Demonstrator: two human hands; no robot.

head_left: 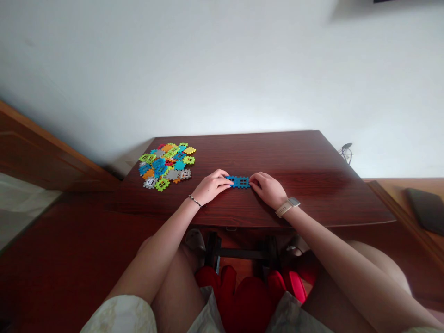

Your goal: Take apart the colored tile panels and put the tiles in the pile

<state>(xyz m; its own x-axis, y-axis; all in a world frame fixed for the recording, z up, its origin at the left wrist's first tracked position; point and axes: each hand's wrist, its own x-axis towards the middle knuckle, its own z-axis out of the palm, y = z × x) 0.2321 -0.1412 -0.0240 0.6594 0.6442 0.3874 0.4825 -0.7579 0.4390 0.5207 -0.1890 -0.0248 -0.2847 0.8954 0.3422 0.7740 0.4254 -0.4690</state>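
Note:
Two blue interlocking building tiles (242, 181) with window-like cutouts lie side by side on the dark wooden table, edge to edge. Whether their teeth are fully locked together is too small to tell. My left hand (212, 186) pinches the left end, fingers above and thumb at the near side. At the right end, my right hand (268, 188) grips the edge between thumb and curled fingers. A beaded bracelet (194, 200) is on my left wrist and a watch (287, 206) on my right.
A pile of toothed tiles (166, 166) in blue, green, orange, grey and other colours covers the left part of the table (277, 152). The wall stands behind it. A dark cable (347, 150) hangs past the right edge.

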